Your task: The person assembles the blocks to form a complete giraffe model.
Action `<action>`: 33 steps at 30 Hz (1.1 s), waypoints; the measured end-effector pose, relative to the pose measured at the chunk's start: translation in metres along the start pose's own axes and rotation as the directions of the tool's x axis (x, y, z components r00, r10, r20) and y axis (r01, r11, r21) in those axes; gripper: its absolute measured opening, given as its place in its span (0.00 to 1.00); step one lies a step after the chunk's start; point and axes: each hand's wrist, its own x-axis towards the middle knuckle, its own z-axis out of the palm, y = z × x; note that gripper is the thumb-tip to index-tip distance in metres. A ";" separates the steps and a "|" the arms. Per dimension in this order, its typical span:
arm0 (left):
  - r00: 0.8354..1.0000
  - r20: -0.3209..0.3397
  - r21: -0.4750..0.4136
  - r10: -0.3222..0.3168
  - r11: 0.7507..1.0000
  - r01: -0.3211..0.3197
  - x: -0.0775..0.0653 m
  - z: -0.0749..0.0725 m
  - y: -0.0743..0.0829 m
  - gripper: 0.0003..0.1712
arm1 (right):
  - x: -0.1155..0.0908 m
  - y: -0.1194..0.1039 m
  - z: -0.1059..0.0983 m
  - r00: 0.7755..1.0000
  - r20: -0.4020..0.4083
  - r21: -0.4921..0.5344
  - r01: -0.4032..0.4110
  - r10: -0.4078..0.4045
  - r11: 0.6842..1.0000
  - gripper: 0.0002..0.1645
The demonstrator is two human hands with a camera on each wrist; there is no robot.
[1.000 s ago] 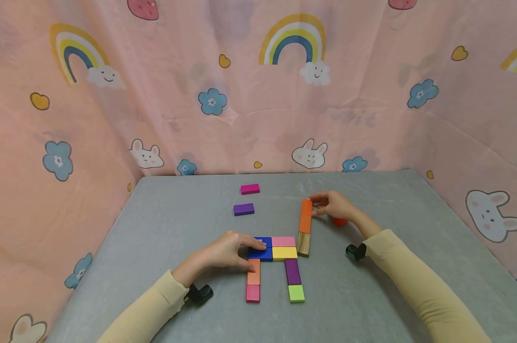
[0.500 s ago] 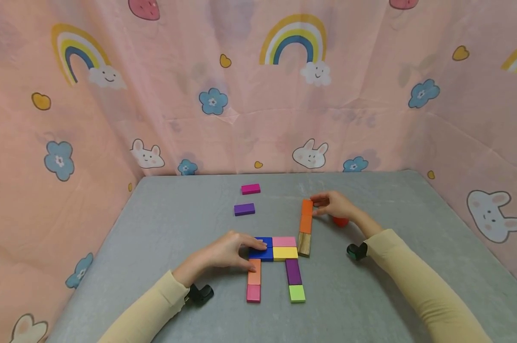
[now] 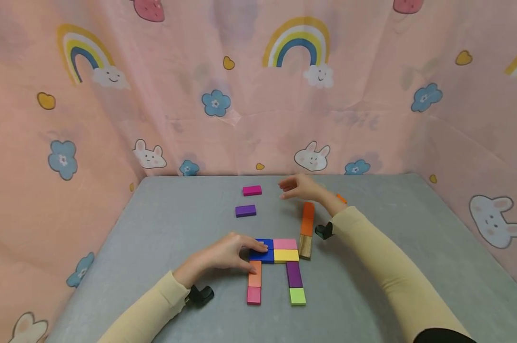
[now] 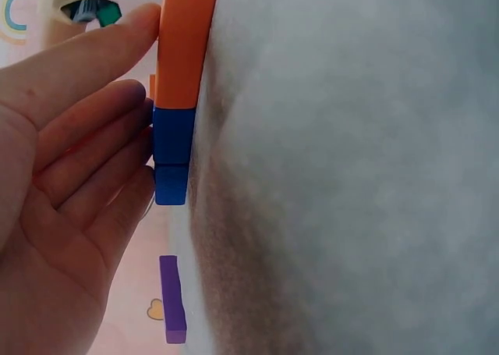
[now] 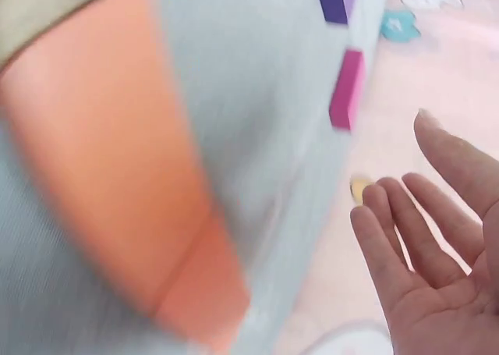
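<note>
My left hand point(image 3: 224, 250) rests its fingers on two blue blocks point(image 3: 262, 257), its thumb touching a light orange block point(image 3: 256, 280). These join a flat figure with a pink block point(image 3: 285, 244), yellow block point(image 3: 286, 256), dark purple block point(image 3: 294, 275), green block point(image 3: 298, 297) and rose block point(image 3: 254, 296). My right hand point(image 3: 302, 187) hovers with loosely extended fingers, holding nothing. It is right of a magenta block point(image 3: 252, 190). Below its wrist, orange blocks point(image 3: 308, 220) and a wooden block point(image 3: 305, 247) form a column beside the figure. In the left wrist view, the fingers touch the blue blocks point(image 4: 171, 136).
A violet block point(image 3: 246, 211) lies on the grey table point(image 3: 177, 209) in front of the magenta one. An orange piece point(image 3: 341, 198) shows partly behind the right wrist. Patterned pink cloth point(image 3: 249, 128) closes off the back and sides.
My right hand has left the top of the orange column and moved left and farther back, toward the magenta block. My left hand stays in place on the figure.
</note>
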 end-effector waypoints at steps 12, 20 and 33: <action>1.000 0.002 -0.011 0.005 1.000 -0.005 0.000 0.002 -0.005 0.29 | 0.044 -0.017 0.050 0.987 0.144 0.001 0.071 -0.071 0.997 0.27; 1.000 -0.010 -0.006 0.023 1.000 -0.023 0.000 0.002 -0.005 0.29 | 0.055 -0.027 0.067 0.978 0.190 -0.081 0.099 -0.082 0.992 0.26; 1.000 0.002 -0.025 -0.004 1.000 0.004 -0.001 0.001 -0.004 0.29 | 0.053 -0.023 0.066 0.970 0.227 -0.058 0.097 -0.081 0.994 0.20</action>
